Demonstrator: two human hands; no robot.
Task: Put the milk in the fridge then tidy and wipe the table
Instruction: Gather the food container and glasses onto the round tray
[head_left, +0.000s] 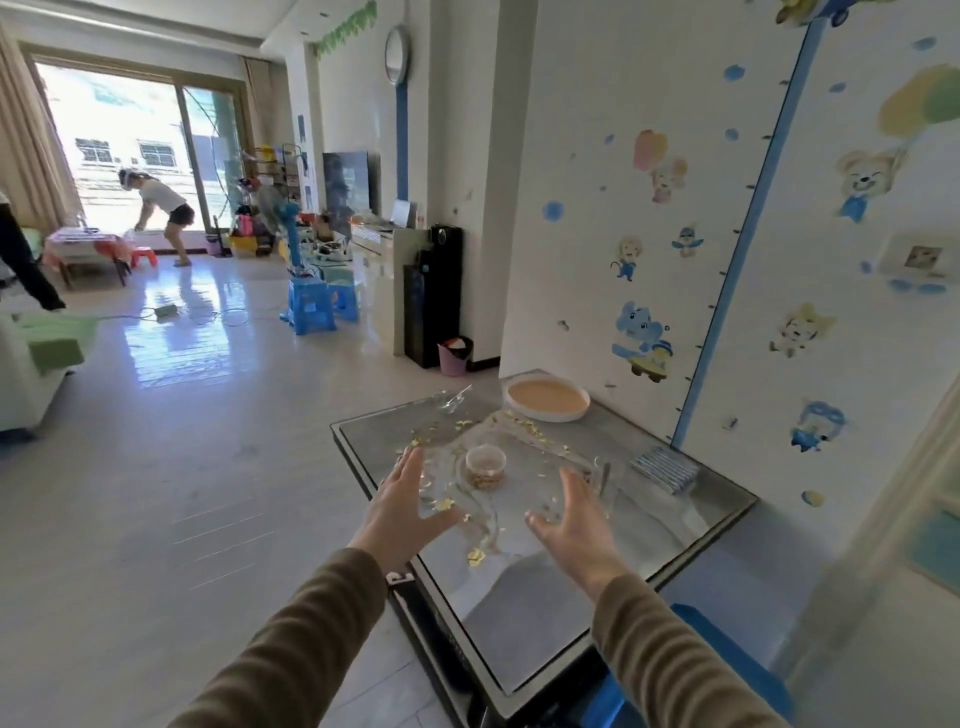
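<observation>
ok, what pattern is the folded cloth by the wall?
The folded cloth has blue-and-white stripes, seen best in the head view.

Our left hand (404, 506) and right hand (574, 517) reach, fingers spread, over a glass table (545, 582) scattered with crumbs (475, 556), a small jar (485, 467) between them.

Daylight floods in through the balcony door (130, 135) at 10 o'clock, bouncing off the glossy floor (182, 338). Cartoon-sticker wall (623, 234) at 2 o'clock.
</observation>
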